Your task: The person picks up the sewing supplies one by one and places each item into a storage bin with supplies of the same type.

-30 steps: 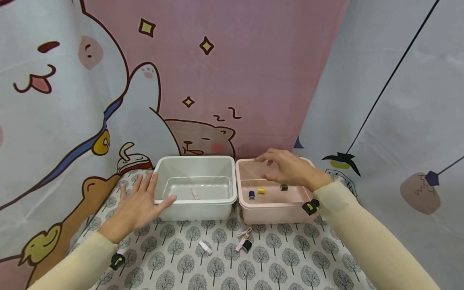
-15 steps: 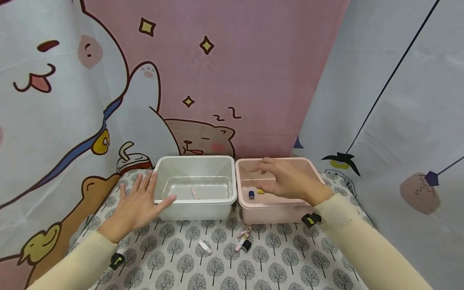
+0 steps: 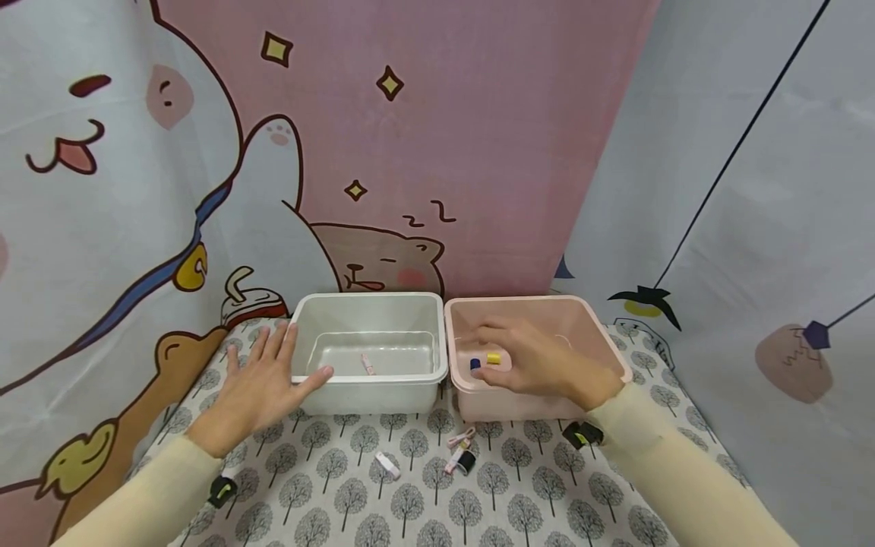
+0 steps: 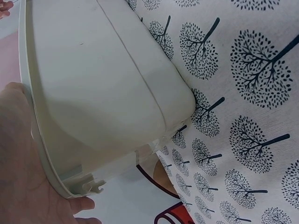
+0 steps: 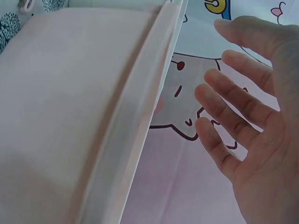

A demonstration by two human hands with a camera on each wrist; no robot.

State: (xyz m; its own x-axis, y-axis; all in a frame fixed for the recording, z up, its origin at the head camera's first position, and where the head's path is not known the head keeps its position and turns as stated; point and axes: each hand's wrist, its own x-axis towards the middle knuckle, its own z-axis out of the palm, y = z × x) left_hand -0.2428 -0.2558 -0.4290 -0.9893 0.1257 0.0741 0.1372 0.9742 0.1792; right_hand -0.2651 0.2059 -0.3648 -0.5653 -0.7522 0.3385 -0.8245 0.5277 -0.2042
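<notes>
My left hand point(image 3: 263, 384) rests on the left rim of the white bin point(image 3: 369, 395), fingers spread. The left wrist view shows the same hand point(image 4: 28, 154) against that rim. Over the pink bin point(image 3: 506, 406) hovers my right hand point(image 3: 536, 361), with fingers loosely bent and nothing held. In the right wrist view its fingers point(image 5: 229, 112) stand apart, beside the bin's rim point(image 5: 135, 121). Inside the pink bin lie a navy thread spool point(image 3: 475, 364) and a yellow thread spool point(image 3: 494, 358), partly framed by the right hand. Any spool farther right is hidden behind it.
A slim pink-and-white stick point(image 3: 368, 365) lies in the white bin. On the tree-print cloth are a small white stick point(image 3: 387, 465), a pink-and-white cord point(image 3: 461, 437) and a black spool point(image 3: 466, 462). A printed curtain point(image 3: 506, 152) hangs behind both bins.
My right hand has come down and slightly nearer over the pink bin, hiding the dark green spool seen earlier. The left hand has stayed on the white bin's rim.
</notes>
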